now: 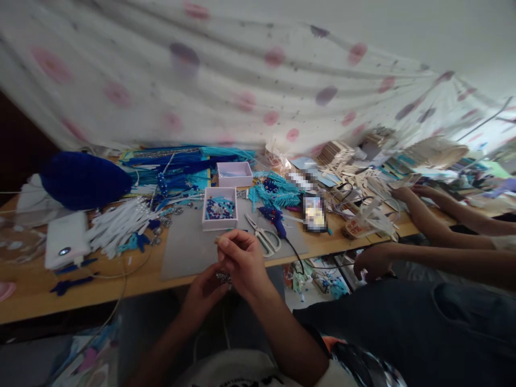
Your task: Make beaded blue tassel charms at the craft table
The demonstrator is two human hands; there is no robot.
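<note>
Both of my hands meet just in front of the table edge. My left hand [206, 290] is closed, its fingers around a small silvery beaded piece [224, 278] that is partly hidden between the hands. Above it, my right hand [242, 260] is pinched, thumb against forefinger; a tiny thing at the fingertips is too small to name. A white box [220, 226] of blue and silver beads stands just beyond, on a grey mat [181, 242]. Right of my hands lie scissors [264, 236] with pale handles and a blue glue gun [276, 219].
A second white box [234, 181] stands behind. White strips [116, 223], a white power bank [66, 242] and a dark blue round piece [86, 180] lie left. Blue feather-like pieces [278, 191] and a phone [315, 214] lie right. Another person's arms [435, 215] reach in at far right.
</note>
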